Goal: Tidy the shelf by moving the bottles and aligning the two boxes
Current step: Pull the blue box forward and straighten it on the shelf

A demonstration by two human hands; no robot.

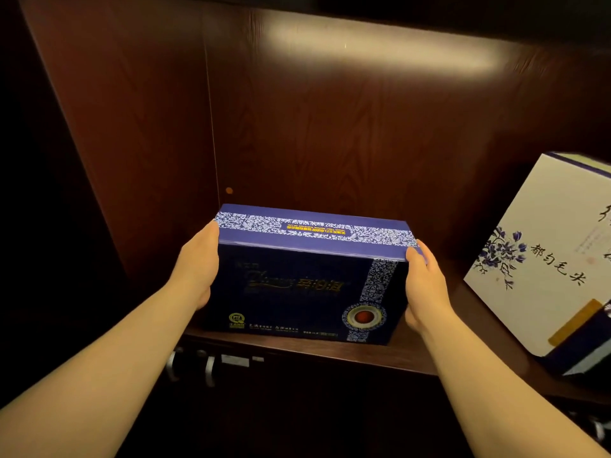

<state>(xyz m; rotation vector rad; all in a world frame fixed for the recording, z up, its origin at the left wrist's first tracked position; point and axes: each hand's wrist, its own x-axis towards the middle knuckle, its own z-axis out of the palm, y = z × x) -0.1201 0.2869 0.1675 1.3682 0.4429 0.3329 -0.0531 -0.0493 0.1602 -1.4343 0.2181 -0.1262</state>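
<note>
We reach in with both forearms from the bottom of the view. Below the front edge of the shelf (pixel 330 353) we see metal handles (pixel 208 366) on dark cabinet fronts. Our left hand (pixel 195 269) presses flat against the left end of the dark blue box (pixel 297 285), fingers together and laid along that end, thumb on top near its upper left corner. Our right hand (pixel 426 285) clasps the right end the same way, fingers wrapped round the side and thumb at the upper right corner. So both hands hold the 1 box between them. The box stands on its long side at the shelf's front edge, toward the left side wall, its gold lettering upside down to us and a round red emblem at its lower right. We cannot tell whether its base rests fully on the shelf. Well apart, at the shelf's right side, the white box (pixel 542 259) with blue flowers leans tilted, cut off by the frame. Behind both rises the dark wood back panel (pixel 347 127).
</note>
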